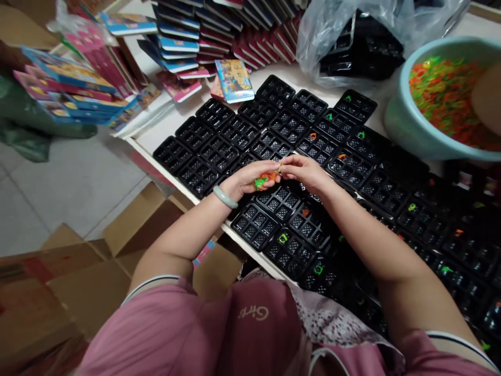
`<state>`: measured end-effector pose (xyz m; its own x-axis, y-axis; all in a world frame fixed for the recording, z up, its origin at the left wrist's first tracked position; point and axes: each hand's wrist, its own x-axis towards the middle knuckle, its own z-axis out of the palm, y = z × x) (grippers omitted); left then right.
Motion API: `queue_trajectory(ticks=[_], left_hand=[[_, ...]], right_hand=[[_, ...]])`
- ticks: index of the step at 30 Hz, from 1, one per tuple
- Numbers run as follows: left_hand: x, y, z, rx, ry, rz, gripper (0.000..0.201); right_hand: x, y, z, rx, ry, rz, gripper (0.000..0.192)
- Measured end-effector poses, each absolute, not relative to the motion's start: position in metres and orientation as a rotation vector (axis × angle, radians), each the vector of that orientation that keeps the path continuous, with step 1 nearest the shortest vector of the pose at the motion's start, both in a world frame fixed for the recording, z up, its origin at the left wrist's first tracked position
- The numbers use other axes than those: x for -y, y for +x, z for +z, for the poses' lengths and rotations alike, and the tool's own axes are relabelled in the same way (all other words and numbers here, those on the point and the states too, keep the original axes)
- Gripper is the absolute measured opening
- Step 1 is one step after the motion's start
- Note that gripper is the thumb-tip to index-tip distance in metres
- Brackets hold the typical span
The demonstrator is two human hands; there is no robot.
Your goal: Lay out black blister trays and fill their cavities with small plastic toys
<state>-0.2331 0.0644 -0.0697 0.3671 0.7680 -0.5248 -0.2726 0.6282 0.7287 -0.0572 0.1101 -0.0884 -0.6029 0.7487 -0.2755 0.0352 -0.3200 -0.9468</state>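
**Small plastic pieces held between both hands above the tray field**

Small orange and green plastic pieces (265,179): cupped in the left hand (250,180), just above the black compartment trays (219,151) near the table's front edge. Cluster lies at the left fingertips, directly facing the right hand (307,172); long axis of the cluster roughly left-to-right, along the line joining the two hands.

Left fingers: curled narrow around the pieces, holding several at once. Right fingers: pinched close at the edge of the same cluster, touching or nearly touching it; cannot tell whether a single piece is already gripped. Both hands equally near; fingertips meet over the pieces.

Pale green bangle (225,197) on the left wrist.

Trays below laid edge to edge in rows; some compartments already carrying one orange or green piece, many bare. Teal basin (403,125) of mixed orange and green pieces well apart, far right. Clear bag of spare trays (352,42) behind. Stacked printed cards (176,44) at the far left. Cardboard boxes (129,230) on the floor beside the table.
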Motion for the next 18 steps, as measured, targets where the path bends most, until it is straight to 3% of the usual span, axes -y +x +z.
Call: queue_trajectory(ticks=[3, 7, 10, 14, 18], left_hand=[[-0.044, -0.247, -0.074, -1.049, 0.57, 0.834, 0.007], [-0.022, -0.261, -0.079, -1.098, 0.554, 0.957, 0.009], [-0.011, -0.262, -0.08, -1.089, 0.522, 0.978, 0.012], [-0.001, -0.248, -0.079, -1.052, 0.484, 0.996, 0.011], [0.005, -0.234, -0.078, -1.058, 0.433, 1.031, 0.025]], right_hand=[[-0.096, -0.057, -0.091, 1.624, -1.065, 1.771, 0.02], [-0.081, -0.058, -0.097, 2.267, -1.05, 1.241, 0.009], [-0.073, -0.06, -0.095, 2.485, -1.015, 0.997, 0.012], [-0.057, -0.069, -0.083, 2.363, -0.971, 0.97, 0.012], [-0.041, -0.083, -0.08, 2.301, -1.034, 1.041, 0.009]])
